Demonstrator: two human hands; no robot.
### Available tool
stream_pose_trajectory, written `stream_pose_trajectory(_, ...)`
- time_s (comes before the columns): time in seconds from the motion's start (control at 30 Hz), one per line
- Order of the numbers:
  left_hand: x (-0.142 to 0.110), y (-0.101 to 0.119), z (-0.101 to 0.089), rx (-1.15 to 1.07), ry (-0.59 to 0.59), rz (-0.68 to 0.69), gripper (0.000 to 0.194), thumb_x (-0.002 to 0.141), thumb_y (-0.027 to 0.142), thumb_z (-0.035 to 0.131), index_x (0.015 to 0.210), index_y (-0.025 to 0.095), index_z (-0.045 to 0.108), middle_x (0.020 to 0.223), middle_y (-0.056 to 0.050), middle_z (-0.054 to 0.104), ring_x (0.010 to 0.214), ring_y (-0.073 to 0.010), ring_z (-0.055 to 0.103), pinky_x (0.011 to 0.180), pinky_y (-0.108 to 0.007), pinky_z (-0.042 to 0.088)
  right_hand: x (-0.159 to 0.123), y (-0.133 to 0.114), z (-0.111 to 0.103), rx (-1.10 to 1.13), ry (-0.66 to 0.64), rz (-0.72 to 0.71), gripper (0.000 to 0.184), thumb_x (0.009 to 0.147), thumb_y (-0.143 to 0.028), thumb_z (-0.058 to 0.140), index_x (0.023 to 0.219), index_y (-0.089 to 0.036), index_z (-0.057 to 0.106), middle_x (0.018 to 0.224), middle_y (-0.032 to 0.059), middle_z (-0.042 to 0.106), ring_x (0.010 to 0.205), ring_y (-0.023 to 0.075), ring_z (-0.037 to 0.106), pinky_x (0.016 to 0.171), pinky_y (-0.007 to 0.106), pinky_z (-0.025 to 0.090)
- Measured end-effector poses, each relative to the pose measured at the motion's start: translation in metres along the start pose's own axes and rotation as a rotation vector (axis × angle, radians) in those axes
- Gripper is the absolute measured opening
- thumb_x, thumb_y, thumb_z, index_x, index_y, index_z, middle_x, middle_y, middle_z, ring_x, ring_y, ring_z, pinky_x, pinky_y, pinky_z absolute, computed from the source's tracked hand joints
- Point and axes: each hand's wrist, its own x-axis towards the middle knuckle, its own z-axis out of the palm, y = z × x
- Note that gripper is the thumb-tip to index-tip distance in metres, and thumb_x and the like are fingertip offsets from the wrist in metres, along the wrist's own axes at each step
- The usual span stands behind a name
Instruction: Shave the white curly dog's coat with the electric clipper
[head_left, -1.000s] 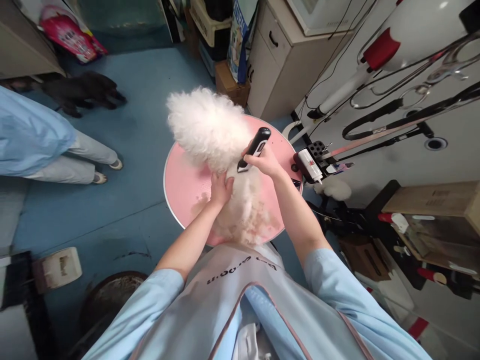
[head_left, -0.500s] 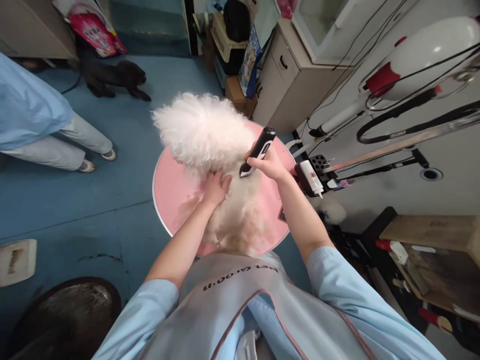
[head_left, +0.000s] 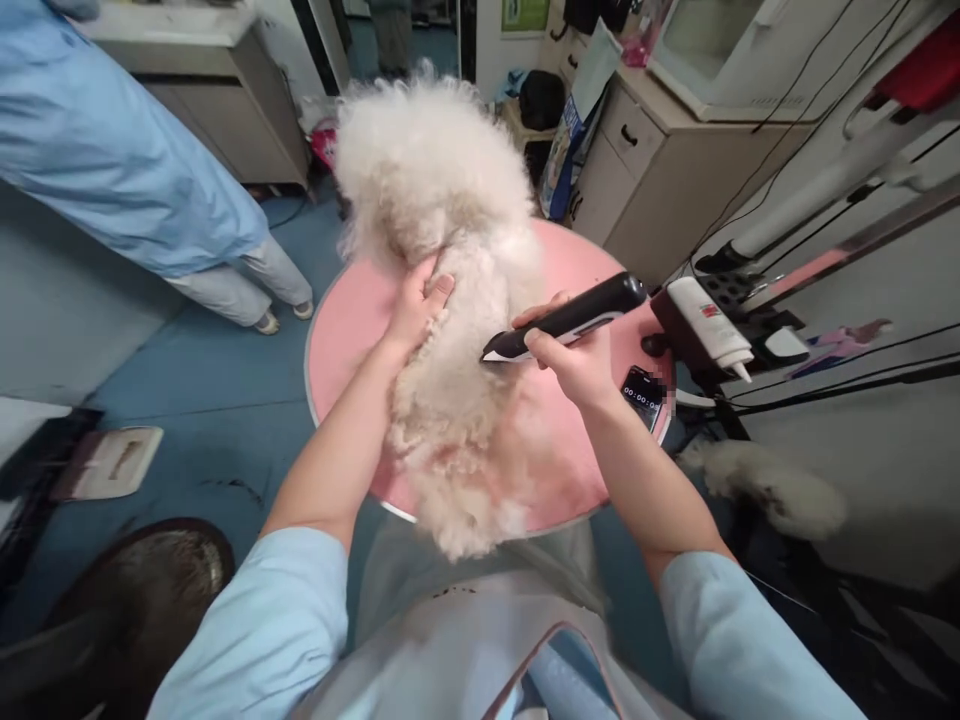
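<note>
A fluffy white dog [head_left: 439, 200] stands on a round pink grooming table [head_left: 345, 330], its rear towards me. My left hand [head_left: 415, 302] presses against the dog's left flank, fingers curled into the fur. My right hand [head_left: 576, 358] grips a black electric clipper [head_left: 566, 318], whose blade end touches the fur on the dog's right side. Loose clipped fur lies on the table near its front edge.
Another person in a blue gown [head_left: 112, 150] stands at the left. A phone showing a timer [head_left: 643, 396] lies on the table's right edge. A white bottle [head_left: 705, 320] sits in a black holder at right. Beige cabinets [head_left: 660, 160] stand behind. A fur clump [head_left: 772, 490] lies lower right.
My view has tilted up and drawn closer. My left hand has slid up along the dog's flank. The clipper has tipped flatter and moved lower on the dog's right side.
</note>
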Motion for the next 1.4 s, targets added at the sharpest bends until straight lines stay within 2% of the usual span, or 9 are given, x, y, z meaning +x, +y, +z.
stream_pose_trajectory(0.23, -0.004, 0.022, 0.000, 0.055, -0.108, -0.025, 0.069, 0.088, 0.062, 0.051, 0.138, 0.014, 0.050, 0.131, -0.015, 0.062, 0.122, -0.0262, 0.061, 0.107, -0.045, 0.048, 0.040, 0.011, 0.004, 0.074, 0.017, -0.018, 0.023, 0.079, -0.038, 0.069, 0.078, -0.019, 0.056, 0.076, 0.0018, 0.061, 0.073, 0.0155, 0.061, 0.064, 0.029, 0.053)
stream_pose_trajectory(0.4, -0.001, 0.046, -0.012, 0.554, 0.056, -0.076, 0.060, 0.086, 0.048, 0.061, 0.135, 0.016, 0.057, 0.142, -0.020, 0.049, 0.138, -0.0367, 0.044, 0.117, -0.057, 0.032, 0.010, 0.003, -0.006, 0.128, -0.364, 0.051, 0.025, 0.069, -0.031, 0.077, 0.086, -0.018, 0.064, 0.083, 0.0040, 0.069, 0.077, 0.0176, 0.065, 0.070, 0.032, 0.055)
stream_pose_trajectory(0.47, -0.002, 0.064, -0.009, 0.691, 0.154, 0.037, 0.058, 0.083, 0.043, 0.066, 0.134, 0.018, 0.059, 0.151, -0.019, 0.039, 0.145, -0.0392, 0.032, 0.120, -0.060, 0.025, 0.015, -0.006, -0.020, 0.140, -0.450, 0.046, 0.027, 0.069, -0.031, 0.077, 0.088, -0.019, 0.063, 0.086, 0.0045, 0.071, 0.077, 0.0169, 0.066, 0.064, 0.028, 0.054)
stream_pose_trajectory(0.57, -0.006, 0.084, 0.011, 0.737, 0.072, 0.176, 0.042, 0.093, 0.039, 0.052, 0.126, 0.017, 0.064, 0.144, -0.016, 0.048, 0.139, -0.0323, 0.042, 0.119, -0.053, 0.032, 0.063, -0.024, -0.036, 0.222, -0.261, 0.023, 0.028, 0.070, -0.036, 0.074, 0.085, -0.021, 0.057, 0.083, 0.0029, 0.072, 0.063, 0.0126, 0.061, 0.043, 0.020, 0.041)
stream_pose_trajectory(0.67, -0.016, 0.085, 0.032, 0.836, -0.107, 0.159, 0.054, 0.091, 0.034, 0.052, 0.137, 0.006, 0.053, 0.148, -0.024, 0.043, 0.140, -0.0364, 0.041, 0.116, -0.054, 0.035, 0.131, -0.032, -0.034, 0.233, -0.019, -0.038, 0.028, 0.070, -0.034, 0.071, 0.081, -0.022, 0.049, 0.080, 0.0010, 0.070, 0.059, 0.0113, 0.059, 0.038, 0.018, 0.035)
stream_pose_trajectory(0.77, -0.030, 0.076, 0.039, 0.870, -0.181, 0.115, 0.065, 0.091, 0.035, 0.052, 0.145, 0.002, 0.041, 0.155, -0.027, 0.032, 0.146, -0.0388, 0.031, 0.118, -0.057, 0.030, 0.176, -0.027, -0.018, 0.104, -0.117, 0.013, 0.028, 0.066, -0.029, 0.072, 0.077, -0.021, 0.047, 0.071, 0.0000, 0.066, 0.052, 0.0102, 0.055, 0.035, 0.019, 0.035)
stream_pose_trajectory(0.9, -0.040, 0.070, 0.032, 0.860, -0.213, 0.065, 0.072, 0.091, 0.039, 0.051, 0.148, -0.001, 0.033, 0.158, -0.028, 0.026, 0.149, -0.0382, 0.025, 0.121, -0.056, 0.027, 0.180, -0.011, -0.007, -0.003, -0.331, 0.114, 0.025, 0.063, -0.027, 0.070, 0.075, -0.021, 0.049, 0.067, 0.0017, 0.067, 0.049, 0.0116, 0.055, 0.032, 0.020, 0.033)
stream_pose_trajectory(1.13, -0.039, 0.074, 0.031, 0.901, -0.215, 0.054, 0.081, 0.089, 0.043, 0.055, 0.151, -0.002, 0.028, 0.160, -0.027, 0.020, 0.151, -0.0361, 0.019, 0.124, -0.054, 0.020, 0.164, -0.028, -0.034, 0.010, -0.481, 0.117, 0.035, 0.058, -0.027, 0.071, 0.083, -0.020, 0.047, 0.071, 0.0010, 0.067, 0.053, 0.0115, 0.058, 0.035, 0.017, 0.033)
stream_pose_trajectory(1.4, -0.041, 0.074, 0.034, 0.916, -0.226, 0.023, 0.083, 0.088, 0.043, 0.057, 0.151, -0.003, 0.027, 0.160, -0.028, 0.016, 0.151, -0.0387, 0.015, 0.123, -0.056, 0.020, 0.198, -0.035, -0.009, -0.030, -0.294, -0.096, 0.029, 0.068, -0.028, 0.068, 0.086, -0.021, 0.046, 0.076, 0.0011, 0.063, 0.065, 0.0147, 0.061, 0.047, 0.022, 0.044)
